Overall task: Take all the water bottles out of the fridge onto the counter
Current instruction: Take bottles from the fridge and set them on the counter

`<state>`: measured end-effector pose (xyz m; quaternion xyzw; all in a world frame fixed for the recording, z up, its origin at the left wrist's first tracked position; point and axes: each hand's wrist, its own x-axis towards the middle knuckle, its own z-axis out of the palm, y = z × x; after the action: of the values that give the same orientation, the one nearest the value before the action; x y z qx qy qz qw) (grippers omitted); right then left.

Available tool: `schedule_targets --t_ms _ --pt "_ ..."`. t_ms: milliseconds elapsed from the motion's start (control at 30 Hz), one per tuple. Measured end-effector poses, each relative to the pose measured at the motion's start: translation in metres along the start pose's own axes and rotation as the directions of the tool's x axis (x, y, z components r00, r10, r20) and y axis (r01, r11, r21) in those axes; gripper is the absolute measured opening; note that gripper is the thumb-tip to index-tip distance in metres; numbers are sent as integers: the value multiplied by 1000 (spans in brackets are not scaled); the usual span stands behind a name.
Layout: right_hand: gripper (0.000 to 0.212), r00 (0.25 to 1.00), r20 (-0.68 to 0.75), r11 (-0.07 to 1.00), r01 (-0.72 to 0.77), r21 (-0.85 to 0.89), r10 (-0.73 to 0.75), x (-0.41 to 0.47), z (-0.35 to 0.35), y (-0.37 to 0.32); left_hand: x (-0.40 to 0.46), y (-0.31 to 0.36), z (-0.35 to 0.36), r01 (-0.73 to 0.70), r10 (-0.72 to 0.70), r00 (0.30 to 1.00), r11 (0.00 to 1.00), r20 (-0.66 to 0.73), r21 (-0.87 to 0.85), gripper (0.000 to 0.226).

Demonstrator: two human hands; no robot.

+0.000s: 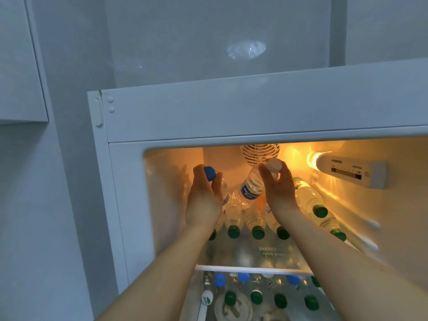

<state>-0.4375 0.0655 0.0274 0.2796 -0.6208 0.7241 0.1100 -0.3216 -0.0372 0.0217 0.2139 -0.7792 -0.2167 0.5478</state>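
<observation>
Both my arms reach into the open fridge (129, 205). My left hand (205, 193) grips the neck of a clear bottle with a blue cap (209, 173) at the left of the top shelf. My right hand (278, 188) pinches the neck of a white-capped, blue-labelled bottle (251, 189), which is tilted over the others. Below the hands, several clear bottles with green caps (257, 231) lie on the glass top shelf (254, 267), caps toward me. One more green-capped bottle (310, 200) lies to the right.
The shelf below holds several more bottles with blue caps (243, 277) and green caps (256, 297), seen from above. A lit lamp and control panel (352, 171) sit on the right inner wall, a round fan grille (257, 154) on the back wall. White cabinet fronts (20, 66) rise at the left.
</observation>
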Motion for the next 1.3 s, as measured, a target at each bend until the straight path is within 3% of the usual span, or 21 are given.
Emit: schedule_targets --t_ms 133,233,333,400,500,600,700,800,867,1067,1300 --pt "24 978 -193 980 -45 192 83 0 10 -16 4 17 5 -15 -19 990 972 -143 -233 36" --pt "12 970 -237 989 -17 150 53 2 12 -16 6 26 12 -26 -27 984 954 -174 -297 24" --pt "10 967 -253 988 4 153 35 4 11 -14 13 33 21 118 -120 993 955 10 -273 30" --pt "8 961 -272 987 -1 162 46 3 11 -11 13 36 26 153 -134 984 974 120 -165 26" --pt "8 952 -298 983 -12 185 68 0 8 -13 3 39 26 76 -68 991 995 117 -64 10" --pt "17 947 -308 982 -35 186 92 -2 1 -21 -1 38 16 67 -61 997 991 55 -118 22" --pt "3 955 -283 986 -43 160 87 -3 -4 -29 -1 36 3 97 -96 995 981 16 -168 33" --pt "14 972 -233 995 -2 98 25 -12 -7 -41 -5 42 -14 153 -147 988 958 43 -244 28" --pt "5 978 -208 995 14 95 6 -18 -9 -48 -9 49 -21 153 -147 988 949 42 -275 27" --pt "13 987 -151 984 -30 174 57 -53 -21 -75 -32 63 -52 193 -194 981 923 32 -333 23" --pt "5 996 -73 992 -41 122 50 -114 -31 -104 -67 71 -111 212 -214 976 920 28 -331 24"
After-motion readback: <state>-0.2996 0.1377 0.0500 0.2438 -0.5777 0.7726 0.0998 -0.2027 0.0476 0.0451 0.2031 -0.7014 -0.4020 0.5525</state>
